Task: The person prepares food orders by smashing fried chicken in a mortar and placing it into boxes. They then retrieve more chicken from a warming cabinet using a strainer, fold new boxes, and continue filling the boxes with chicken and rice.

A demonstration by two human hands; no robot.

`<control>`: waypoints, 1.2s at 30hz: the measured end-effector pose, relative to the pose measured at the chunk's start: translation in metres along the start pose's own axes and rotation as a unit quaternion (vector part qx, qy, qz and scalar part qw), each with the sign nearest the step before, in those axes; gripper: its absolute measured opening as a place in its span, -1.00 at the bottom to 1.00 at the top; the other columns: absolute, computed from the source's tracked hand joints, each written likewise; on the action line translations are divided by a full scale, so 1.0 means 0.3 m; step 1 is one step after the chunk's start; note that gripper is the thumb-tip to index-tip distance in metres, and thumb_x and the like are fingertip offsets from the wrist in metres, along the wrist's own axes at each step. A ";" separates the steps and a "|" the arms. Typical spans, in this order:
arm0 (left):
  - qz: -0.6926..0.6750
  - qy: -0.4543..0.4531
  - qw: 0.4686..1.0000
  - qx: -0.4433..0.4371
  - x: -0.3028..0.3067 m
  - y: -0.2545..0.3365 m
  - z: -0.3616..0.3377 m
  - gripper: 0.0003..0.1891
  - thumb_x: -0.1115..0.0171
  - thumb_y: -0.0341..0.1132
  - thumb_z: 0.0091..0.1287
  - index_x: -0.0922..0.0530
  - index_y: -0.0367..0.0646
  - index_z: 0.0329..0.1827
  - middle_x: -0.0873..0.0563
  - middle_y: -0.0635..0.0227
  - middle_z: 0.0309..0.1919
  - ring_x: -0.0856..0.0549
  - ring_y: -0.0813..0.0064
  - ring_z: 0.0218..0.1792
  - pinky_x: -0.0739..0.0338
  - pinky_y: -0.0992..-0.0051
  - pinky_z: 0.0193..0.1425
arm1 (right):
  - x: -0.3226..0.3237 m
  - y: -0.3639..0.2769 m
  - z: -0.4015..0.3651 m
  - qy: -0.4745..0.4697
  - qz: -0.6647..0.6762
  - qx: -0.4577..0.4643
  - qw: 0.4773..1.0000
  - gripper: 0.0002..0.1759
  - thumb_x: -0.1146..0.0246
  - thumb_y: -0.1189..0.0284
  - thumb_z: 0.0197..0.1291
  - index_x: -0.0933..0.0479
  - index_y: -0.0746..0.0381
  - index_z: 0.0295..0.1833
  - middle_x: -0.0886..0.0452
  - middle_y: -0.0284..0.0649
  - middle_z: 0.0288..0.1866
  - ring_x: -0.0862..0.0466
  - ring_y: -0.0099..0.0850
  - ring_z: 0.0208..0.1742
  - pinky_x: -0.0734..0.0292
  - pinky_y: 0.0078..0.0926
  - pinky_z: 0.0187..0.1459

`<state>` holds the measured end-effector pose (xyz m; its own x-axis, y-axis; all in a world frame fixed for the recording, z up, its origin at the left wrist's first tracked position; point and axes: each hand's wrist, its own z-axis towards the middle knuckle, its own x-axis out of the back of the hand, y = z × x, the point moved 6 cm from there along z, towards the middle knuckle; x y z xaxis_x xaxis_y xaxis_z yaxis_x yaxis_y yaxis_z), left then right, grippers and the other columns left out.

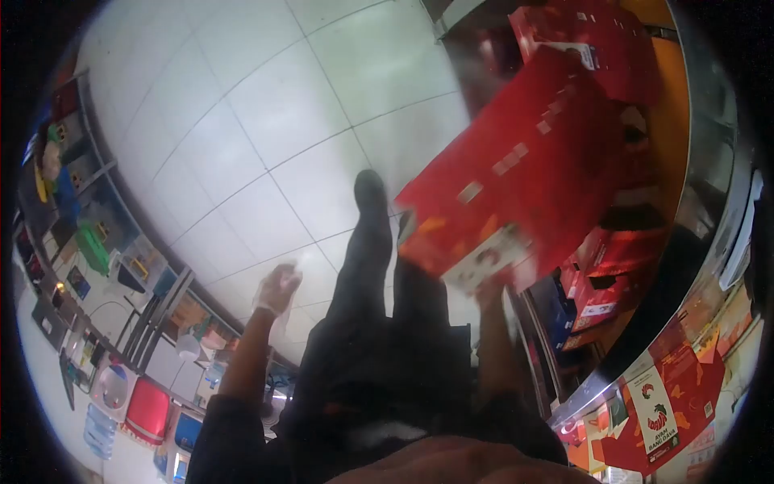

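A large red cardboard piece (516, 169) with orange and white print spans the right half of the head view, tilted over the floor. At its lower edge, by the white printed panel, my right hand (493, 292) grips it; the fingers are partly hidden. My left hand (279, 289), in a clear, loose plastic glove, hangs over the floor tiles to the left of my legs. Its fingers are curled, and whether anything is inside them is too blurred to tell. My left hand is well apart from the cardboard.
Red boxes (601, 270) stand on an orange shelf (671, 121) at the right. A printed red box (657, 411) lies at the lower right. Along the left is a counter with a green item (93, 248) and a red container (147, 411). White tiled floor (242, 121) lies ahead.
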<state>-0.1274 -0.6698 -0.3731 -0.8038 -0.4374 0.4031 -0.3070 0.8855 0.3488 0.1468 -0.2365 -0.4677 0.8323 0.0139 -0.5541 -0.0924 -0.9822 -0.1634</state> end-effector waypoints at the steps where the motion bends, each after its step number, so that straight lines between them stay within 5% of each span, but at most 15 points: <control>1: -0.011 0.012 0.999 -0.044 0.022 0.051 0.026 -0.58 -0.23 -0.10 0.32 -0.51 -0.20 0.11 -0.70 0.17 -0.12 -0.67 0.31 -0.03 -0.52 0.37 0.07 | -0.025 0.097 -0.056 0.013 -0.007 -0.033 0.999 -0.43 -0.09 0.19 0.28 -0.27 0.05 0.39 -0.39 -0.24 0.33 -0.49 -0.31 0.21 -0.49 -0.07 0.15; 8: -0.360 -0.069 0.927 -0.076 0.399 0.580 -0.125 -0.32 -0.23 0.06 0.32 -0.32 -0.21 0.36 -0.46 0.22 0.23 -0.44 0.36 0.24 -0.30 0.33 0.33 | -0.405 0.563 -0.256 -0.076 -0.080 -0.231 0.967 -0.40 -0.14 0.13 0.22 -0.31 0.10 0.35 -0.44 -0.20 0.24 -0.51 -0.26 0.18 -0.47 -0.05 0.16; 11: -0.467 -0.050 0.849 -0.243 0.612 0.988 -0.442 -0.13 -0.33 0.02 0.23 -0.16 -0.33 0.44 -0.39 0.10 0.32 -0.33 0.29 0.39 -0.19 0.31 0.45 | -0.711 0.558 -0.319 -0.182 -0.122 -0.227 0.949 -0.38 -0.16 0.10 0.19 -0.33 0.12 0.33 -0.47 -0.18 0.20 -0.52 -0.24 0.16 -0.46 -0.05 0.16; 19: -0.327 0.213 0.800 -0.456 1.050 1.383 -1.273 -0.27 -0.21 -0.64 0.17 -0.21 -0.08 0.45 -0.54 0.34 0.05 -0.58 0.48 -0.02 -0.54 0.44 0.07 | -1.717 -0.047 -0.897 -0.420 -0.309 0.101 0.847 -0.33 -0.21 0.02 0.12 -0.38 0.18 0.28 -0.54 -0.12 0.09 -0.55 -0.18 0.12 -0.43 -0.04 0.17; 21: -0.367 0.121 0.676 -0.628 1.139 1.509 -1.456 -0.29 -0.19 -0.58 0.22 -0.17 -0.08 0.46 -0.53 0.34 0.03 -0.58 0.48 -0.03 -0.53 0.44 0.08 | -1.859 -0.357 -1.309 -0.352 -0.408 0.674 0.505 -0.41 -0.26 0.18 0.12 -0.38 0.19 0.24 -0.52 -0.08 0.08 -0.54 -0.25 0.10 -0.45 -0.12 0.10; 25: -0.389 0.141 0.622 -0.665 1.112 1.880 -1.845 -0.40 -0.13 -0.42 0.37 -0.15 -0.14 0.46 -0.45 0.13 0.28 -0.56 0.25 0.16 -0.54 0.25 0.14 | -1.942 -0.716 -1.908 -0.295 -0.513 0.727 0.348 0.20 -0.52 0.22 -0.27 -0.02 0.23 0.51 -0.17 -0.02 0.47 -0.22 -0.14 0.43 -0.07 -0.20 0.45; 26: -0.385 0.100 0.551 -0.734 1.087 1.969 -1.905 -0.41 -0.16 -0.38 0.36 -0.18 -0.15 0.44 -0.48 0.13 0.23 -0.57 0.27 0.13 -0.55 0.25 0.10 | -1.936 -0.814 -2.051 -0.274 -0.531 0.750 0.283 0.27 -0.56 0.27 -0.36 0.00 0.28 0.51 -0.21 0.01 0.45 -0.23 -0.15 0.43 -0.04 -0.20 0.45; 28: -0.297 0.126 0.456 -0.829 0.968 2.143 -2.075 -0.42 -0.22 -0.26 0.34 -0.25 -0.19 0.38 -0.53 0.15 0.16 -0.59 0.32 0.08 -0.58 0.25 0.04 | -1.888 -1.010 -2.288 -0.223 -0.590 0.708 0.320 0.10 -0.48 0.16 -0.21 -0.10 0.18 0.48 -0.30 -0.07 0.41 -0.25 -0.24 0.46 -0.04 -0.24 0.47; 29: -0.214 0.192 0.432 -0.855 0.882 2.235 -2.182 -0.42 -0.25 -0.18 0.32 -0.31 -0.21 0.34 -0.54 0.16 0.13 -0.60 0.35 0.07 -0.60 0.26 0.02 | -1.861 -1.014 -2.518 -0.112 -0.568 0.804 0.133 -0.12 -0.36 0.05 -0.04 -0.26 0.13 0.40 -0.39 -0.17 0.37 -0.34 -0.28 0.41 -0.12 -0.23 0.45; 30: -0.306 0.121 0.424 -0.844 0.745 2.306 -2.304 -0.42 -0.23 -0.14 0.31 -0.34 -0.21 0.33 -0.56 0.13 0.11 -0.61 0.32 0.05 -0.59 0.23 0.02 | -1.796 -1.189 -2.554 -0.113 -0.529 0.809 0.228 -0.27 -0.26 -0.02 0.06 -0.37 0.10 0.32 -0.47 -0.19 0.31 -0.41 -0.25 0.34 -0.13 -0.23 0.44; 31: -0.392 0.051 0.413 -0.820 0.580 2.375 -2.427 -0.42 -0.21 -0.10 0.30 -0.38 -0.21 0.32 -0.58 0.10 0.10 -0.62 0.28 0.04 -0.59 0.20 0.02 | -1.723 -1.247 -2.713 -0.007 -0.521 0.831 0.194 -0.31 -0.25 -0.09 0.05 -0.46 0.07 0.23 -0.55 -0.17 0.21 -0.49 -0.22 0.26 -0.28 -0.25 0.32; 33: -0.064 0.634 -0.083 -0.766 0.347 2.472 -2.558 -0.44 -0.23 -0.09 0.27 -0.44 -0.17 0.29 -0.64 0.09 0.01 -0.63 0.16 0.03 -0.56 0.20 0.06 | -1.629 -1.419 -2.969 0.243 -0.569 0.783 0.067 -0.37 -0.25 -0.19 0.02 -0.60 0.01 0.08 -0.65 -0.16 0.05 -0.67 -0.20 0.00 -0.54 -0.33 0.04; 34: -0.039 0.676 0.125 -0.725 0.238 2.567 -2.660 -0.44 -0.25 -0.08 0.25 -0.46 -0.15 0.27 -0.66 0.09 -0.03 -0.64 0.12 0.02 -0.54 0.22 0.08 | -1.519 -1.617 -3.052 0.323 -0.506 0.766 0.228 -0.39 -0.24 -0.17 0.05 -0.62 0.03 0.05 -0.66 -0.17 0.02 -0.70 -0.16 -0.13 -0.56 -0.33 -0.02; 35: -0.011 0.682 0.329 -0.653 0.124 2.646 -2.734 -0.44 -0.28 -0.07 0.23 -0.48 -0.13 0.26 -0.69 0.09 -0.08 -0.64 0.08 0.00 -0.52 0.24 0.11 | -1.488 -1.653 -3.161 0.326 -0.505 0.762 0.240 -0.32 -0.27 -0.14 0.05 -0.61 0.20 0.06 -0.67 -0.05 -0.01 -0.67 -0.09 -0.04 -0.53 -0.29 0.01; 36: -0.091 0.571 0.376 -0.724 0.044 2.726 -2.780 -0.43 -0.30 -0.03 0.22 -0.50 -0.14 0.23 -0.70 0.10 -0.08 -0.64 0.06 0.00 -0.50 0.25 0.12 | -1.447 -1.588 -3.238 0.180 -0.407 0.826 0.346 -0.65 -0.30 0.30 0.15 -0.60 0.36 -0.09 -0.64 0.10 -0.10 -0.63 -0.17 -0.03 -0.50 -0.32 0.06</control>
<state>0.0359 -0.0821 0.6232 0.1609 -0.9842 0.0733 0.9598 0.1733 0.2207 0.3603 0.0437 0.6435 0.9366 -0.1551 0.3141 0.3136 0.7708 -0.5545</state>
